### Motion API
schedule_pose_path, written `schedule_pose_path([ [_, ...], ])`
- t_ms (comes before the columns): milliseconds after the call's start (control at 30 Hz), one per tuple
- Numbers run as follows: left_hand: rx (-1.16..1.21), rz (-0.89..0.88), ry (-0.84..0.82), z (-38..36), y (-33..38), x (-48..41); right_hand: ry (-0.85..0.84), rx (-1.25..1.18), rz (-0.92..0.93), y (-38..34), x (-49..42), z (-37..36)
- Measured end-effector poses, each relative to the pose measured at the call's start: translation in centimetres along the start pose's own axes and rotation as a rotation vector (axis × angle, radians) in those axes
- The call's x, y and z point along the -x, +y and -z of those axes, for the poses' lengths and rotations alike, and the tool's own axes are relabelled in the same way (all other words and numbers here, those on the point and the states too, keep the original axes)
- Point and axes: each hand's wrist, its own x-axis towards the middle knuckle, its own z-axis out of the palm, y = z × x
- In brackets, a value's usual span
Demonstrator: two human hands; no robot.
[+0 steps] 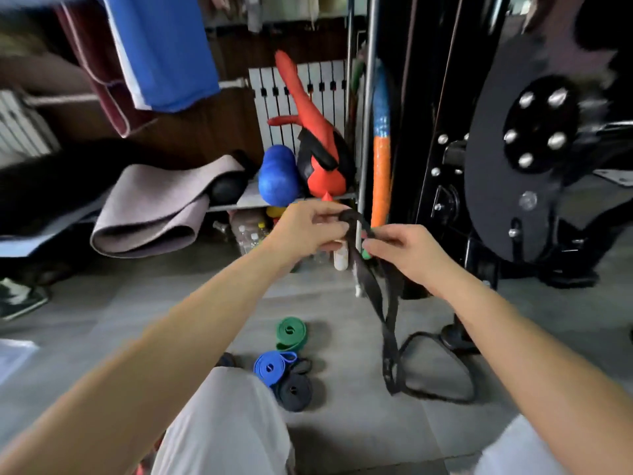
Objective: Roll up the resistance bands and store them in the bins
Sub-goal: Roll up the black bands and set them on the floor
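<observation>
A long black resistance band hangs from both my hands down to the grey floor, where its lower loop lies spread out. My left hand pinches the band's folded top end. My right hand grips the band just beside it, a little lower. On the floor below lie three rolled bands: a green roll, a blue roll and a dark navy roll. No bin shows in the frame.
A black weight machine with a round plate stands at the right. A low shelf ahead carries a blue roller, a red bag and a folded pink mat. Bottles stand under it. My knees in light trousers fill the bottom.
</observation>
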Motion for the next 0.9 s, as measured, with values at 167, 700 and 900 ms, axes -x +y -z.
schedule_pose_path([
  [167, 0.349, -0.056, 0.126, 0.0, 4.8, 3.2, -0.147, 0.062, 0.004, -1.8, 3.1, -2.0],
  [700, 0.455, -0.229, 0.254, 6.5, 9.0, 6.2, -0.048, 0.074, 0.005, -7.4, 3.9, 0.5],
  [900, 0.243, -0.097, 0.079, 2.7, 4.8, 6.8, -0.058, -0.105, 0.029, -6.0, 4.3, -3.0],
])
